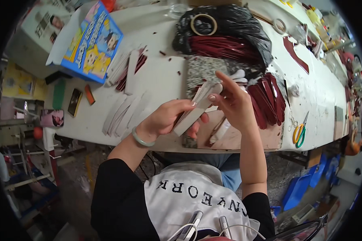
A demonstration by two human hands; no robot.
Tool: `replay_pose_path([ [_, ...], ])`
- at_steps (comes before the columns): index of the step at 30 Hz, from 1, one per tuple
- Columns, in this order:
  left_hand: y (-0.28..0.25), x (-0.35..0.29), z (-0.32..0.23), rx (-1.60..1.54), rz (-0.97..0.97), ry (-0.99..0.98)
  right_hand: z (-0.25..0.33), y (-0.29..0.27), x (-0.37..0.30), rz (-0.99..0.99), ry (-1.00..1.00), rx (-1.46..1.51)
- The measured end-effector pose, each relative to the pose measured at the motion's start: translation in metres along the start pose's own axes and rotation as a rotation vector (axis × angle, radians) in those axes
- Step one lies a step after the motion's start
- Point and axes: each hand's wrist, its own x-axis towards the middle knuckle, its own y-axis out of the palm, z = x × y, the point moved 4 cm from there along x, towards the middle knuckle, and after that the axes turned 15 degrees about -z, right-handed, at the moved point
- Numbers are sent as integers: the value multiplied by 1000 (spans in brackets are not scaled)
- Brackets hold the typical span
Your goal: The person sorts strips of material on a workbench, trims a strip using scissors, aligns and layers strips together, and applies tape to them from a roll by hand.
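Note:
My left hand (171,116) is closed round a small bundle of white strips (188,121), its thumb lying on top and its fingertips coming out beneath. The strips slant up toward my right hand (238,102), which holds their upper end by the thumb, with the index finger raised. Some dark red shows at the bundle's edges. Below the hands is a pinkish board (245,138) with a white tube-like piece (222,130) on it. Dark red strips (265,100) lie fanned out beside my right hand. White strips (126,114) are spread on the table left of my left hand.
A black plastic bag (241,24) with dark red strips and a tape roll (204,25) sits behind a speckled stone slab (205,69). Scissors (299,132) with yellow and green handles lie at right. A blue and yellow box (94,48) and a phone (52,118) are at left.

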Motion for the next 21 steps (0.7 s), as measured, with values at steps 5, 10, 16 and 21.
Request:
replay_pose_path([
  [5,-10,-8,1,24,-79,150,-16,26,7,45,82,170],
  [10,4,-11,15,-29,-18,176,8,7,-24,-178,-19,115],
  [16,15,-12,30,82,85,188,2,-5,-60,-308,-36,-24],
  [21,12,-4,39,140,84,177,2,-6,-78,-398,-100,16],
])
